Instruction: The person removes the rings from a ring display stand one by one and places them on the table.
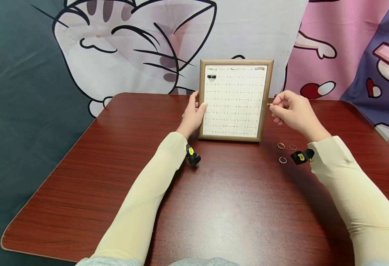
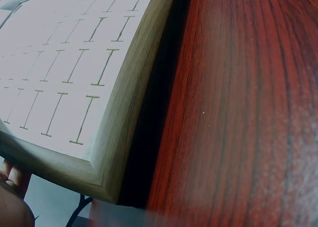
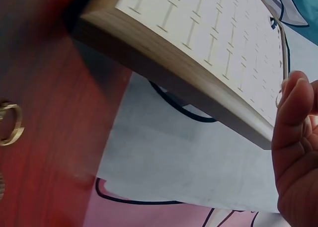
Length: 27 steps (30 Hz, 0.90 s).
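A wood-framed ring display board (image 1: 234,99) with rows of slits in a white pad stands upright on the table. My left hand (image 1: 193,115) grips its left edge, thumb on the front. Beside the right edge, my right hand (image 1: 292,112) pinches a small gold ring (image 1: 269,104) between thumb and fingertips. In the right wrist view the fingers (image 3: 293,98) partly hide that ring. A black ring (image 1: 211,77) sits in the second row at the left, and a few rings, one of them at the right corner (image 1: 259,68), sit in the top row.
On the table (image 1: 141,122) right of the board lie a gold ring (image 1: 281,146), a thinner ring (image 1: 292,147) and a silver ring (image 1: 282,160). Behind the table hangs a cartoon-print cloth (image 1: 114,74). A black wrist camera (image 1: 193,156) sits on the left sleeve.
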Available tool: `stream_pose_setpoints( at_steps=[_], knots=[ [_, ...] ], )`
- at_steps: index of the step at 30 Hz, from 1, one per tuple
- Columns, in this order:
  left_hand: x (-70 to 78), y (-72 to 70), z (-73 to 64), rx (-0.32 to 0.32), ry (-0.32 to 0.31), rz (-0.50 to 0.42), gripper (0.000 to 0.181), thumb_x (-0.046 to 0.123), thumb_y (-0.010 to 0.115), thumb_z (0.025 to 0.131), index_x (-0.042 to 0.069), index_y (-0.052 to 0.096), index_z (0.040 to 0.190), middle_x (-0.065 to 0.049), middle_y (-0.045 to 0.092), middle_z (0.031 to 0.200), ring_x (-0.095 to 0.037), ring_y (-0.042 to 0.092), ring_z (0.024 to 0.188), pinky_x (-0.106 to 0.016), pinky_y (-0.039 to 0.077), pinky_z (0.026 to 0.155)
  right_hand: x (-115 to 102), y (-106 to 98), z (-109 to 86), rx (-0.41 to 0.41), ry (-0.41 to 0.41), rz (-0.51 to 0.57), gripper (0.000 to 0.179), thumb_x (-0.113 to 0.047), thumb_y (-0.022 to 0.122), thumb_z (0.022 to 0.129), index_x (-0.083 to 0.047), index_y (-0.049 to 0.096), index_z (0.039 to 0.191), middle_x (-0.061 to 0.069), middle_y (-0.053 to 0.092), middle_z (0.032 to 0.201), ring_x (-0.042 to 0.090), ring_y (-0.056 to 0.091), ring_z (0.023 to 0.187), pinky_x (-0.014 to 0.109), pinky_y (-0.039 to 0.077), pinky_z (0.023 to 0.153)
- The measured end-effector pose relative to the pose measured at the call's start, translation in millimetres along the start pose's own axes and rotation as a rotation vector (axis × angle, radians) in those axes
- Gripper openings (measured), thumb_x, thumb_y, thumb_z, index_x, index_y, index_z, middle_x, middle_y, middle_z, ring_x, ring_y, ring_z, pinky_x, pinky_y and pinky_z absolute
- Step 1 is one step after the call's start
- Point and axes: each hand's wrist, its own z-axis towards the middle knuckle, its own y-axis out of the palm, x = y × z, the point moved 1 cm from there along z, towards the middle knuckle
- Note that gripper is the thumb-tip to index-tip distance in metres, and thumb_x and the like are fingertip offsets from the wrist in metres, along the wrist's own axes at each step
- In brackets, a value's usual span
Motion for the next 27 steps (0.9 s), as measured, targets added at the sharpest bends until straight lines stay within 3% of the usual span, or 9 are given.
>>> stream_pose_setpoints(
  at_steps=[7, 27],
  knots=[
    [0.1, -0.7, 0.7, 0.000, 0.005, 0.000, 0.053, 0.033, 0.046, 0.093, 0.029, 0.023, 0.141, -0.001, 0.058, 0.109, -0.013, 0.059, 0.097, -0.041, 0.023, 0.098, 8, -1, -21.6, -0.021, 0.013, -0.033, 0.013, -0.015, 0.060, 0.086, -0.006, 0.050, 0.085, -0.006, 0.059, 0.057, 0.010, 0.057, 0.048, 0.026, 0.049, 0.047],
    [-0.1, 0.1, 0.3, -0.003, 0.003, 0.006, 0.053, 0.035, 0.046, 0.093, 0.029, 0.023, 0.141, -0.001, 0.058, 0.110, -0.013, 0.058, 0.098, -0.042, 0.023, 0.098, 29, -2, -67.4, -0.088, 0.076, -0.043, 0.013, -0.013, 0.063, 0.084, -0.007, 0.051, 0.086, 0.002, 0.059, 0.058, 0.015, 0.055, 0.047, 0.029, 0.047, 0.044]
  ],
)
